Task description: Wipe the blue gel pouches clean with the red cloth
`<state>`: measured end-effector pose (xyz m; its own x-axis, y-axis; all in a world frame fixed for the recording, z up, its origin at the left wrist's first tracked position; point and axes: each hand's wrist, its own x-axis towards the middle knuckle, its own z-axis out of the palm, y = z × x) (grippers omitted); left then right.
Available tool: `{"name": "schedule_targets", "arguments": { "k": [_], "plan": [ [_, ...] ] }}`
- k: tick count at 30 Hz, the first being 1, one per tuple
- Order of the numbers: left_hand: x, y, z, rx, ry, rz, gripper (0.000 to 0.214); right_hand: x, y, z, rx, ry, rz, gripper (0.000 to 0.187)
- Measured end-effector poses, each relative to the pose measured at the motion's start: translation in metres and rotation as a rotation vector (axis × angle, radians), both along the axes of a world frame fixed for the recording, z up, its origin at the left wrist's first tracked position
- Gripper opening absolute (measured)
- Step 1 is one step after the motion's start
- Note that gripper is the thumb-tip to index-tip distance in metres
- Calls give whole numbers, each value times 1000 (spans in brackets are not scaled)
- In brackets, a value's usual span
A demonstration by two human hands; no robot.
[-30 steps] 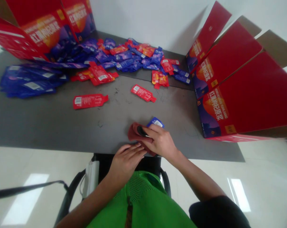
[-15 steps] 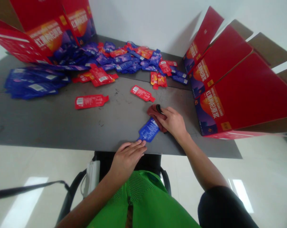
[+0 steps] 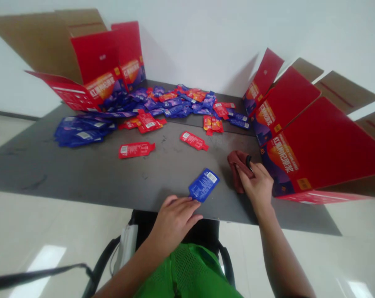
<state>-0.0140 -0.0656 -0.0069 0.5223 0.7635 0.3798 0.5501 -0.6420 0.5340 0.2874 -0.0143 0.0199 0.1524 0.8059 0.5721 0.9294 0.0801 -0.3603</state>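
Observation:
A blue pouch [image 3: 205,184] with white print and a barcode lies flat near the table's front edge. Its narrow neck is under the fingertips of my left hand [image 3: 176,221], whose fingers are stretched out and lying flat. To the right, my right hand [image 3: 258,182] is closed around a folded reddish-brown cloth [image 3: 238,167]; a black edge shows on it by the fingers. Cloth and pouch are apart. Two single red pouches, one at centre [image 3: 194,140] and one farther left [image 3: 136,150], lie beyond the blue one.
A heap of blue and red pouches [image 3: 175,105] runs along the back of the grey table [image 3: 91,178]. Flat blue pouches [image 3: 82,131] are stacked at left. Open red cartons stand at the left [image 3: 96,58] and right [image 3: 330,145], the right one close to my right hand.
My right hand has slid the cloth off the blue pouch to the right, uncovering its barcode end. My left hand stays at the pouch's neck. The camera view has tilted upward.

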Motion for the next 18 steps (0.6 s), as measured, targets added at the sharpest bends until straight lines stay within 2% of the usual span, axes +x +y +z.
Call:
{"name": "schedule_targets", "arguments": {
  "k": [4, 8, 11, 13, 16, 18],
  "plan": [
    [21, 14, 14, -29, 106, 137, 36, 20, -4, -16, 35, 51, -95, 41],
    [45, 26, 10, -41, 225, 191, 59, 26, -4, -19, 4, 98, -115, 43],
    [59, 33, 13, -62, 285, 230, 67, 28, -4, -19, -15, 123, -117, 48],
    [66, 38, 23, -99, 352, 241, 61, 30, -4, -20, -4, 145, -129, 53],
    [72, 47, 42, -189, 476, 221, 34, 34, -4, -22, -9, 176, -140, 60],
    [72, 55, 52, -233, 517, 216, 26, 37, -3, -22, -27, 194, -143, 63]
  ]
}}
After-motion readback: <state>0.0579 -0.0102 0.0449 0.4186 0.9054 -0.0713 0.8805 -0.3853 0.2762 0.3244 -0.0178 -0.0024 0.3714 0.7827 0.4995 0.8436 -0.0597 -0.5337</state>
